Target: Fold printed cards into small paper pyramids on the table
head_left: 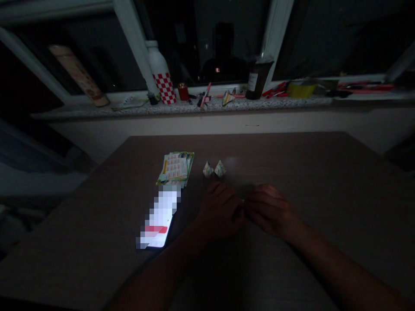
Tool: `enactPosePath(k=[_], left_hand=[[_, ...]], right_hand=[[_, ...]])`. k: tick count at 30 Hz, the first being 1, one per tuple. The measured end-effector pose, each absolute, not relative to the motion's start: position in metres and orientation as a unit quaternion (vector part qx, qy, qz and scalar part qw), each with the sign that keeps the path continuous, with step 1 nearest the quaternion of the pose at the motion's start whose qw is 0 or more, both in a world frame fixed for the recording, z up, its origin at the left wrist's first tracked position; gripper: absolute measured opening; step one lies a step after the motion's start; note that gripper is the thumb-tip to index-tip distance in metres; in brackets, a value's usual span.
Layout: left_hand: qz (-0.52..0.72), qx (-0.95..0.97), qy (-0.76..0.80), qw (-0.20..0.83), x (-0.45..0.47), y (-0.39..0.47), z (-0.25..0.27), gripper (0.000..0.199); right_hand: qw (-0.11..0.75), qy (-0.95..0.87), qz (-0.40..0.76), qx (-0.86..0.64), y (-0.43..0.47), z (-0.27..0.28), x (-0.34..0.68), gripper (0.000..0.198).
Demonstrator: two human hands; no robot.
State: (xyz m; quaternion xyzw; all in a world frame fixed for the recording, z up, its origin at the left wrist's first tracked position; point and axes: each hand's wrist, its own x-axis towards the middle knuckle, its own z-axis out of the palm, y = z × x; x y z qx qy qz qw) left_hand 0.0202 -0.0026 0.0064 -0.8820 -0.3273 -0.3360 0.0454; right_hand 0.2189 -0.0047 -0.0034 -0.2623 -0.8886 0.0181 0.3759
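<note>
Where the curled left hand (220, 210) and right hand (271, 211) nearly meet, a pale sliver (243, 201) shows between them; cannot tell whether either pinches it.

No legible text, tiny unreadable print on paper stack (175, 167), illegible label (253, 81) on dark bag (263, 77)

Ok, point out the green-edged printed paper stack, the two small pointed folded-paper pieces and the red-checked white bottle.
Printed paper stack (176, 167): head view, top sheet's face.
Folded-paper pieces (220, 169): head view, middle of the right piece.
Red-checked white bottle (162, 74): head view, mid-body, where checks begin.
</note>
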Motion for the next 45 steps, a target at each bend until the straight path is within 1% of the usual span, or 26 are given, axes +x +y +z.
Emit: enactPosePath(k=[5, 13, 20, 25, 30, 34, 36, 40, 42, 43, 45], left_hand=[[-0.33, -0.885, -0.325, 0.045, 0.022, -0.002, 0.008, 0.008], [-0.327, -0.882, -0.336, 0.053, 0.019, 0.001, 0.008, 0.006], [-0.324, -0.877, -0.353, 0.04, 0.009, 0.004, 0.012, 0.003], [-0.319, -0.871, -0.371, 0.041, 0.002, 0.005, 0.017, 0.004], [-0.321, -0.863, -0.387, 0.043, -0.006, 0.007, 0.021, 0.004], [-0.357, -0.841, -0.402, 0.061, -0.018, 0.012, 0.023, 0.005], [-0.376, -0.827, -0.412, 0.072, -0.023, 0.013, 0.024, 0.007], [-0.366, -0.841, -0.398, 0.032, -0.018, 0.008, 0.024, 0.003], [-0.362, -0.844, -0.395, 0.015, -0.012, 0.005, 0.024, 0.013], [-0.361, -0.846, -0.391, 0.01, -0.01, 0.004, 0.023, 0.014], [-0.363, -0.852, -0.379, 0.003, -0.007, 0.003, 0.022, 0.011]], right_hand=[[0.365, -0.891, 0.031, -0.269, -0.006, -0.001, 0.217, 0.016], [0.382, -0.886, 0.023, -0.263, -0.005, -0.001, 0.221, 0.017], [0.386, -0.878, 0.014, -0.283, -0.009, 0.009, 0.226, 0.012], [0.407, -0.868, 0.007, -0.284, -0.009, 0.015, 0.232, 0.015], [0.41, -0.86, 0.011, -0.303, -0.009, 0.017, 0.241, 0.016], [0.432, -0.844, 0.003, -0.318, -0.008, 0.017, 0.253, 0.018], [0.427, -0.84, -0.008, -0.336, -0.007, 0.017, 0.258, 0.02], [0.423, -0.842, 0.001, -0.335, -0.007, 0.017, 0.257, 0.019], [0.428, -0.845, 0.003, -0.32, -0.007, 0.016, 0.253, 0.021], [0.431, -0.846, 0.004, -0.315, -0.007, 0.016, 0.251, 0.021], [0.436, -0.846, 0.006, -0.308, -0.007, 0.015, 0.248, 0.022]])
